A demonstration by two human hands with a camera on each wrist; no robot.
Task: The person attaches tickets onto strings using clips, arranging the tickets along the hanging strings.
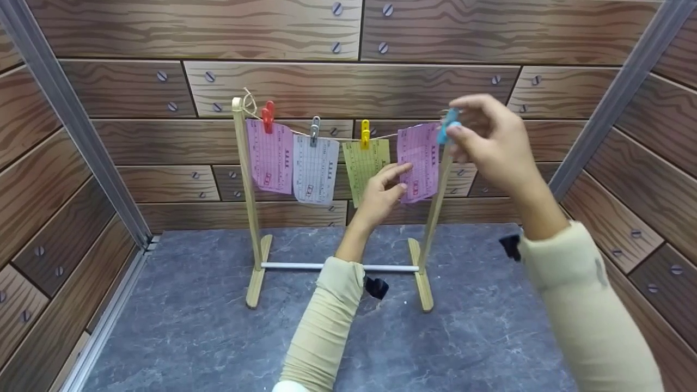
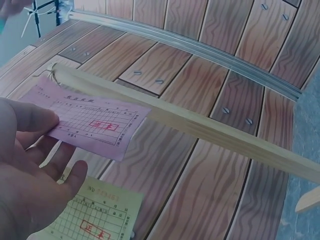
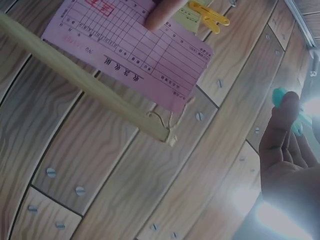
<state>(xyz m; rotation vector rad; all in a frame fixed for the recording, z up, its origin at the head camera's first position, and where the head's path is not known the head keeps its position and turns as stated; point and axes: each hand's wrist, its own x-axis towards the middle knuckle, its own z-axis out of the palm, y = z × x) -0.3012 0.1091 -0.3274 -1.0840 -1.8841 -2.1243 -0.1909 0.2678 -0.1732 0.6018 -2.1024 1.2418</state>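
Observation:
My left hand pinches the lower left part of a pink paper slip, thumb on one face and fingers behind it in the left wrist view. That slip's top edge is at the string, near the right post. My right hand pinches a blue clothespin between thumb and fingers. In the right wrist view the clothespin is apart from the slip. Left of it hang a yellow slip under a yellow clothespin, a white slip under a grey one, and another pink slip under a red one.
The string runs between two wooden posts on flat feet, joined by a white bar. This rack stands on a grey marbled table. Wood-patterned walls with metal corner rails enclose it.

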